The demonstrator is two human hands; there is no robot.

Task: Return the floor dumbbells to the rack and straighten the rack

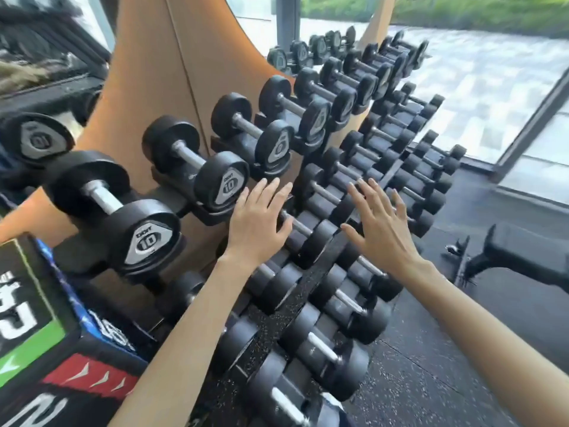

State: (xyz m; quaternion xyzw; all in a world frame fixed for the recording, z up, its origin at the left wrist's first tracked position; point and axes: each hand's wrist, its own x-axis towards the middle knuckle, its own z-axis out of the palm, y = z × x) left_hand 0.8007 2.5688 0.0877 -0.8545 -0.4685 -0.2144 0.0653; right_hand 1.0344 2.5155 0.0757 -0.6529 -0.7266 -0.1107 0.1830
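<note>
Gym, by the window: my left hand (pixel 258 224) and right hand (pixel 380 224) are spread flat and grasp nothing, fingers straight, over the lower rows of the rack (pixel 323 263), which runs from 7 o'clock up to 1 o'clock. Whether the palms touch the weights I cannot tell. The upper row carries round-headed dumbbells (pixel 224 183) marked 10, then smaller numbers; the small black dumbbells (pixel 311 238) lie in two lower rows, and some look slightly askew. I see none plainly lying loose on the floor (pixel 431 365).

In my judgement these are dense, rigid and heavy for their size. The bare metal bar between the heads is the place to grip, fingers wrapped full round; the rubber heads should slide little, so I would lift them, not shove.

The floor is black speckled rubber. A padded bench (pixel 523 257) stands at 3 o'clock, a printed box (pixel 40 303) at 8 o'clock, an orange wall panel (pixel 147 72) at 11 o'clock.
</note>
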